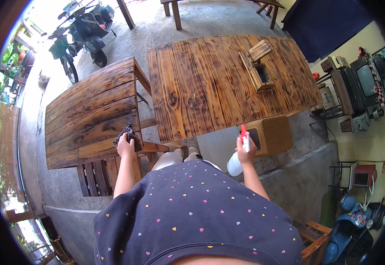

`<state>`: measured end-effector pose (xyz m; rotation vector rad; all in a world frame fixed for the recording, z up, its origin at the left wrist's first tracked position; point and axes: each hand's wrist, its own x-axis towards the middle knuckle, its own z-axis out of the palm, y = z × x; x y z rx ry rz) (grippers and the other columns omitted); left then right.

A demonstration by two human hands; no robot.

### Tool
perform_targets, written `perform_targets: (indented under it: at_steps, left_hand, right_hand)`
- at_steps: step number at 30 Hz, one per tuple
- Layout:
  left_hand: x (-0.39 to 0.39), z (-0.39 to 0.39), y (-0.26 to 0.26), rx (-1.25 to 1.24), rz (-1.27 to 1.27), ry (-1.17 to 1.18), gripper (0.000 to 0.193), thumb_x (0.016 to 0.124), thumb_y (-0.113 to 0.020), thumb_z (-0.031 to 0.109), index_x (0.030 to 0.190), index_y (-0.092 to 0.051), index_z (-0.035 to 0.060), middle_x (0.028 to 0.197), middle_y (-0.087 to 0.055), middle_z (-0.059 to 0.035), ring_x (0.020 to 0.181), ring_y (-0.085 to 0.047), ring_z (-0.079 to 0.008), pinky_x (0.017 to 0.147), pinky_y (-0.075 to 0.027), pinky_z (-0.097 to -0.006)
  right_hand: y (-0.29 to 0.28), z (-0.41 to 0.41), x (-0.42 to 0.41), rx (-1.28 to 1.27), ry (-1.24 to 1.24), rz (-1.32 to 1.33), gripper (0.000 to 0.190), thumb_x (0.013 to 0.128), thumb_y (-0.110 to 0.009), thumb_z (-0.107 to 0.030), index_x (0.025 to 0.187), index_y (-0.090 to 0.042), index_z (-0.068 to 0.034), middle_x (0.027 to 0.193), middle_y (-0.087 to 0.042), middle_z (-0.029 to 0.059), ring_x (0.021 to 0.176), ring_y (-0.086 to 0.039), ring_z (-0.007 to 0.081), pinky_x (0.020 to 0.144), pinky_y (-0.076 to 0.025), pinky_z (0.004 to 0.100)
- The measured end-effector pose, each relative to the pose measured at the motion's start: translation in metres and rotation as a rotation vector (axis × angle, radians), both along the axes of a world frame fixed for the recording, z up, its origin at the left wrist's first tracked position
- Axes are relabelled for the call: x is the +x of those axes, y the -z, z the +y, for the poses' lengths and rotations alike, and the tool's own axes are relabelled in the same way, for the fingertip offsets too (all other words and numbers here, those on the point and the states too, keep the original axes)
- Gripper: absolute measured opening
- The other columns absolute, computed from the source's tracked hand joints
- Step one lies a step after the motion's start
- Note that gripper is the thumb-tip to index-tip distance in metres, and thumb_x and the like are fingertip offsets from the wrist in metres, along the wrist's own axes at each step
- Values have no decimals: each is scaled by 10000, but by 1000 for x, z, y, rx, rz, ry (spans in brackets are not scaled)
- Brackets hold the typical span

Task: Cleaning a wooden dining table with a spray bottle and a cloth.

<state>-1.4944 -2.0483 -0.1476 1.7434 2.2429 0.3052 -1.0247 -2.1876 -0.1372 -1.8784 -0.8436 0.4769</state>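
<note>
My left hand (125,145) presses a dark, crumpled cloth (126,132) onto the near right corner of a wooden plank table (93,102). Its fingers are curled over the cloth. On the other side of my body, my right hand (246,151) grips a white spray bottle (235,165) with a red and white trigger head (244,135). The bottle is tilted, its nozzle end up, close to the near edge of a larger plank table (192,86). On that larger table stands a narrow wooden box (257,74) with a dark opening and a raised wooden piece at its far end.
A woven brown seat (275,135) sits under the larger table's near edge. Slatted wooden stools (94,179) stand below the left table. Motor scooters (86,33) are parked at far left, and a blue one (348,228) at lower right. An old television (366,81) is at right.
</note>
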Motion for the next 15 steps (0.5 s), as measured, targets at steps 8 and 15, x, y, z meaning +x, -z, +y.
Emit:
perform_targets:
  at_steps: [8,15]
  left_hand:
    - [-6,-2,1,2,20,25,438,827,-635,271,1225,-599,92,1229,-623,-134,1138,-580,-321,950,-472,-420]
    - [-7,1,3,85,62,109,421,800,-640,280,1178,-614,97,1142,-637,-118,1076,-584,-329,912,-482,-435]
  right_hand:
    - [-28,9,-29,122,150,133,128,853,-699,-137,922,-631,-54,641,-596,38,530,-607,158,486,-471,315]
    - [-43,-3,-59,-124,-487,-68,212,796,-700,-247,829,-657,-41,763,-667,113,644,-652,287,590,-509,390]
